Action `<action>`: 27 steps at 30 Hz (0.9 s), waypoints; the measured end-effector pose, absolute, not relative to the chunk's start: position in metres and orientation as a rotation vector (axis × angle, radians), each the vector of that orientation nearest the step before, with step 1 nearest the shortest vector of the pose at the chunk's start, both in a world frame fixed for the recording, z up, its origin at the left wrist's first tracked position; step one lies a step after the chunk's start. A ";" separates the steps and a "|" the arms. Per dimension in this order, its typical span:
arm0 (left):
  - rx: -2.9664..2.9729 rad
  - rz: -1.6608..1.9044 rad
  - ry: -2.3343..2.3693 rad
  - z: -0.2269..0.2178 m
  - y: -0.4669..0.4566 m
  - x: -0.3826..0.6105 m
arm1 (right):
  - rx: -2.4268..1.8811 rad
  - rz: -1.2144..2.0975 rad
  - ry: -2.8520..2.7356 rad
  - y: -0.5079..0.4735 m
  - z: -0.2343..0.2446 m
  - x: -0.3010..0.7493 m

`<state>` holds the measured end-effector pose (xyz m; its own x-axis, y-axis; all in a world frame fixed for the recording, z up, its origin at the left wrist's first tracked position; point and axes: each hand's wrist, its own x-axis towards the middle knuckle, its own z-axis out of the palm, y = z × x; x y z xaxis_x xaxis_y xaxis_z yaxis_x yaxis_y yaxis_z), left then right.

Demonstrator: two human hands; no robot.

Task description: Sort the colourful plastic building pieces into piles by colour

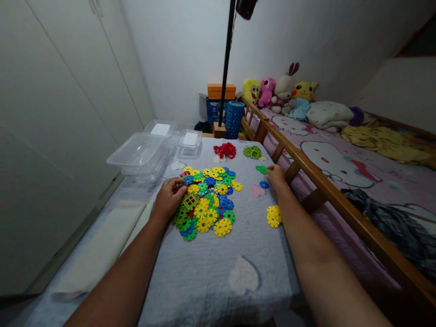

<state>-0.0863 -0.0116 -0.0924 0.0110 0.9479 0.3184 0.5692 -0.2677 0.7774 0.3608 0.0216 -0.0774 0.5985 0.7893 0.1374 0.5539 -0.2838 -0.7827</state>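
Note:
A mixed heap of plastic snowflake discs [209, 200] in yellow, blue, green and red lies on the grey cloth-covered table [218, 268]. My left hand [168, 197] rests on the heap's left edge, fingers curled over a red disc and green square pieces. My right hand [276, 175] is at the table's right edge, touching a small group of green discs [261, 169]. A blue disc [264, 185] lies just below it. Separate small piles sit apart: red discs [225, 150], light green discs [252, 152] and yellow discs [273, 215].
Clear plastic containers [141, 154] and lids [189, 141] stand at the table's back left. A wooden bed rail [306, 163] runs along the right, with plush toys [282, 91] behind. A black pole [226, 63] rises at the far edge. White cupboard doors stand left.

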 end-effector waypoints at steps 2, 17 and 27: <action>1.858 1.169 1.548 -0.091 -0.013 -0.086 | -2.000 0.238 -1.166 0.015 -0.069 0.341; 1.826 1.178 1.541 -0.091 -0.013 -0.085 | -1.987 0.293 -2.083 -0.026 -0.065 0.246; 1.845 1.180 1.540 -0.090 -0.013 -0.085 | -1.874 0.493 -1.908 -0.029 -0.045 0.251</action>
